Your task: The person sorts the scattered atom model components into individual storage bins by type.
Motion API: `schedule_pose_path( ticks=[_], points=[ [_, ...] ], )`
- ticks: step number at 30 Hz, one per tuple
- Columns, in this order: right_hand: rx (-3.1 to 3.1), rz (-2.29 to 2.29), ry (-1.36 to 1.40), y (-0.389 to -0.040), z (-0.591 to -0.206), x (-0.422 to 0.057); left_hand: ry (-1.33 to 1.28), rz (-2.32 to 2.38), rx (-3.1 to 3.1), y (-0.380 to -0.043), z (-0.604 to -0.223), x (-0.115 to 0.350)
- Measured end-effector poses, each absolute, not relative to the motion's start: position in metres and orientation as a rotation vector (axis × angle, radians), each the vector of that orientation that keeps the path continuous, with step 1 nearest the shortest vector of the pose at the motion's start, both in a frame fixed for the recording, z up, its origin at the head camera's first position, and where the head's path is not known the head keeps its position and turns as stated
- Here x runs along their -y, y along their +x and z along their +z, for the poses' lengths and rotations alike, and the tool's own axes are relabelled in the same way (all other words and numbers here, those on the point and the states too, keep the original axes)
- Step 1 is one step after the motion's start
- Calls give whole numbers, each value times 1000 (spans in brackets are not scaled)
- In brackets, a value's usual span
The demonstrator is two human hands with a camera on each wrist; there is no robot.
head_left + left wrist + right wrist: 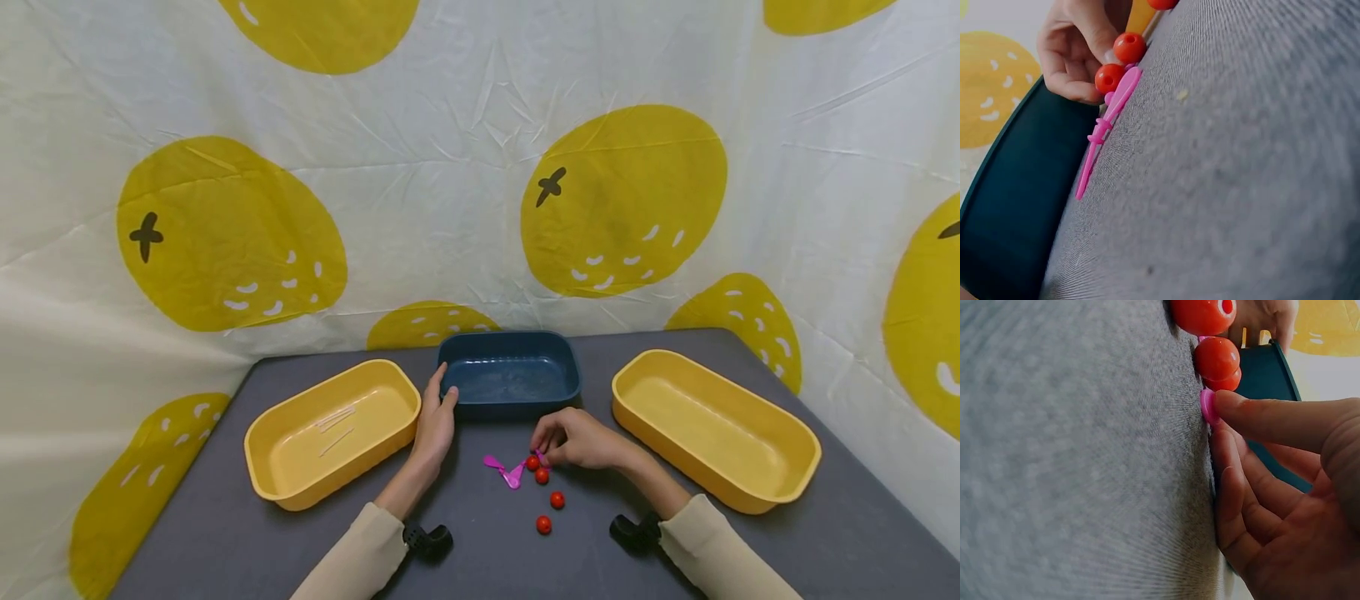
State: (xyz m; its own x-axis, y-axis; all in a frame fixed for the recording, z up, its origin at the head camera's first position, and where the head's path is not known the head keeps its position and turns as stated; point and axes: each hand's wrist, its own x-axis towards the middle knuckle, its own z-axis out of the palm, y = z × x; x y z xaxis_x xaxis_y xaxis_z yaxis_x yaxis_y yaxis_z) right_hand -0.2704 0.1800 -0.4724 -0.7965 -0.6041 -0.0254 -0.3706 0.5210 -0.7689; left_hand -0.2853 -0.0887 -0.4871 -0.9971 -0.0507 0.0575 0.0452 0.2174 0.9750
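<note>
My right hand (581,439) is low over the dark tabletop, in front of the dark blue bin (517,410). Its thumb and index finger pinch a small pink plastic piece (1209,406), mostly hidden by the fingers. Right beside it lie red beads (1130,47) with holes, one of them (1217,357) almost at the thumb tip. Another slim pink plastic piece (1107,125), with a rounded end and small knobs, lies on the cloth left of the beads. My left hand (433,425) rests against the blue bin's left front corner, fingers extended along its side and thumb at the front rim.
A yellow bin (288,496) on the left has several thin white sticks (335,421) inside. On the right stands another yellow bin (675,446). Two more red beads, a nearer one (543,524) among them, lie toward the front. A patterned curtain (450,208) hangs behind the table.
</note>
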Motion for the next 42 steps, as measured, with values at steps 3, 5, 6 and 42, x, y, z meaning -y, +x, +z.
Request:
schedule_pose_path(
  ticks=[3,5,6,42],
  points=[
    [-2454,-1184,-789,-270,-471,-181,21,-1906,2397,-283,-487,87],
    [-2433,-1212,-779,-270,-470,-182,34,-1900,2407,-282,-486,87],
    [-2426,-1219,-777,-270,-470,-182,40,-1898,2416,-282,-486,87],
    [-2295,-1389,-845,-268,-456,-194,-249,-1922,2405,-287,-499,100]
  ],
)
